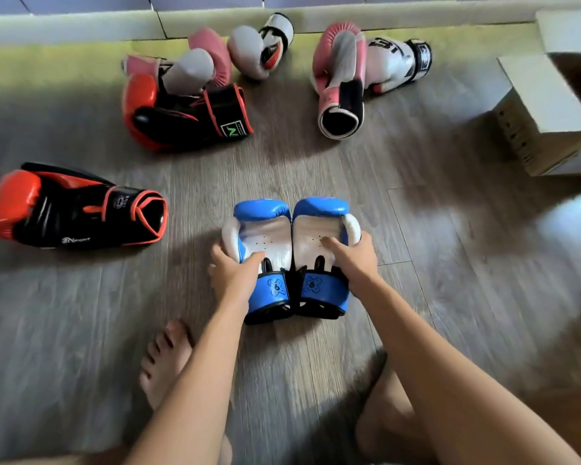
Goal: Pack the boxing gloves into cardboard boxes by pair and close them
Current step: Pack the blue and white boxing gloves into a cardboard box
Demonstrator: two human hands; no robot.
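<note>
Head view looks down on a wood-plank floor [416,263] where a person sits with bare feet showing at the bottom. Two blue and white boxing gloves lie side by side, touching, palms up, cuffs toward the person. The left hand [230,270] grips the left blue glove [265,243] at its outer edge near the wrist, fingers curled round the thumb side and the thumb pressed on the white palm. The right hand [353,260] clasps the right blue glove [316,236] the same way, thumb laid across the palm, fingers wrapped round the outer side.

Farther off to the left lies a red and black glove [74,209] on its own. Its partner, a second red and black glove [185,119], sits beyond, touching a pink and grey glove [198,65]. A white glove with red trim [259,45] rests near the skirting, and to the right another pink glove [339,82] leans against a white glove with black lettering [393,62]. An open cardboard box [544,115] stands at the right edge, well apart from the blue pair.
</note>
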